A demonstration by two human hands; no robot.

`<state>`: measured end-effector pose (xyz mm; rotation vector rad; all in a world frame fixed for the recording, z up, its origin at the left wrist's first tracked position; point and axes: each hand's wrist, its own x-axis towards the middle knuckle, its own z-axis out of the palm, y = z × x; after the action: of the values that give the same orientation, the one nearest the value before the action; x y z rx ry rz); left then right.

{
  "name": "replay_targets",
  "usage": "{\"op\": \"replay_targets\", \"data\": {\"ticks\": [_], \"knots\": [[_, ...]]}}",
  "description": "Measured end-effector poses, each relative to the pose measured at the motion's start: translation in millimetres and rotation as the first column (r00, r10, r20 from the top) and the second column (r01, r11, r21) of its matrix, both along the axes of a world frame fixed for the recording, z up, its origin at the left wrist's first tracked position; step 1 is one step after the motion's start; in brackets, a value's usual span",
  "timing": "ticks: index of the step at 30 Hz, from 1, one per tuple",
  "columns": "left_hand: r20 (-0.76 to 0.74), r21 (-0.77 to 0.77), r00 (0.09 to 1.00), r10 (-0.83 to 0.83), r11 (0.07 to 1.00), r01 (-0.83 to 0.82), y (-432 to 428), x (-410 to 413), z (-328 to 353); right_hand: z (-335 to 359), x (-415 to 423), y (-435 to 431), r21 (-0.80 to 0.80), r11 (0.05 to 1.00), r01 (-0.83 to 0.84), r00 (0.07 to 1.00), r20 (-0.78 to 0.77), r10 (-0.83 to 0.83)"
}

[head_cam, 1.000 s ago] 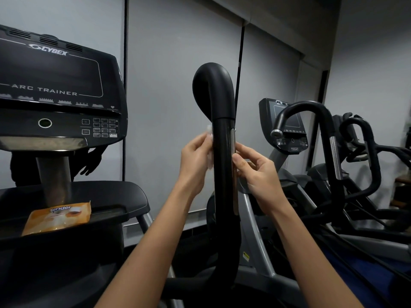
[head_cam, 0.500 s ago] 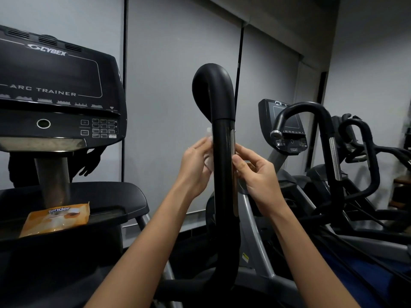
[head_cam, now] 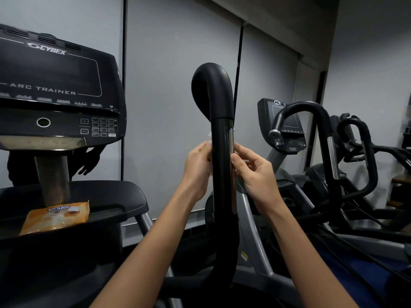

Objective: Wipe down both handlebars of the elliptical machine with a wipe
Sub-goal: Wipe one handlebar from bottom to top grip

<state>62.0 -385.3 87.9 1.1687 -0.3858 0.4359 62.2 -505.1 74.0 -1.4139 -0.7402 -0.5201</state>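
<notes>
Head view, handlebar: the black handlebar (head_cam: 222,165) stands upright in mid-frame with its top hooked over. A metal strip (head_cam: 231,152) runs down its right side.
Wipe: only a pale scrap of the wipe (head_cam: 209,136) shows, just left of the bar above the left fingers. The rest is hidden behind the bar and the hand.
Left hand: the left hand (head_cam: 199,167) is on the bar's left side, fingers curled round the wipe and holding it against the bar.
Right hand: the right hand (head_cam: 255,174) is on the bar's right side, fingers bent, thumb tip touching beside the metal strip. I cannot tell whether it grips the wipe's other end or only the bar.
Handling: the wipe looks thin, limp and probably damp, so it should bunch or tear if dragged by one corner. The bar is rigid and smooth, and probably slippery once wet.
Where to hold: wrap the wipe round the bar and grip through it with the whole palm, then slide along the bar.
Packet: an orange wipe packet (head_cam: 56,216) lies on the tray (head_cam: 124,196) below the console (head_cam: 55,90), well apart from both hands.
</notes>
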Motion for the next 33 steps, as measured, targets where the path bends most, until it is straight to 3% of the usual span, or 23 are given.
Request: {"op": "replay_targets", "data": {"ticks": [3,5,7,9,12,19,27,31,33], "knots": [[0.072,-0.03,0.987,0.144,0.989,-0.142,-0.8,-11.5,-12.7,1.2,-0.9,0.1,0.004,1.0,-0.004,1.0,-0.002,0.004],[0.199,-0.018,0.925,0.323,0.945,-0.326,-2.4,-21.5,-18.4,1.6,-1.5,1.0,0.005,1.0,-0.013,1.0,-0.01,0.013],[0.374,0.124,0.8,0.469,0.829,-0.545,-3.8,-29.5,-31.0,1.5,-1.9,1.8,0.032,0.999,-0.016,0.999,-0.033,0.017],[0.489,0.203,0.708,0.509,0.723,-0.66,-5.1,-34.0,-57.3,1.3,-2.0,2.0,0.029,1.0,-0.011,0.999,-0.039,0.012],[0.478,0.198,0.715,0.511,0.73,-0.654,-2.8,-37.9,-72.3,1.0,-2.9,2.5,0.022,1.0,0.004,0.999,-0.033,-0.003],[0.433,0.099,0.73,0.529,0.777,-0.622,4.0,-18.4,5.1,1.6,-5.2,0.0,-0.004,1.0,-0.004,1.0,-0.025,0.004],[0.463,0.068,0.699,0.544,0.765,-0.64,-13.1,-31.4,-82.7,0.5,-1.6,-0.2,-0.006,1.0,-0.005,0.999,-0.034,0.005],[0.472,0.065,0.686,0.555,0.753,-0.654,-7.9,-20.2,-47.0,-0.7,-3.3,0.2,0.013,0.999,-0.036,0.999,-0.033,0.036],[0.387,0.051,0.731,0.562,0.779,-0.625,-4.3,-10.3,-21.0,-0.4,-4.6,0.2,0.006,0.999,-0.037,0.999,-0.026,0.037]]}}
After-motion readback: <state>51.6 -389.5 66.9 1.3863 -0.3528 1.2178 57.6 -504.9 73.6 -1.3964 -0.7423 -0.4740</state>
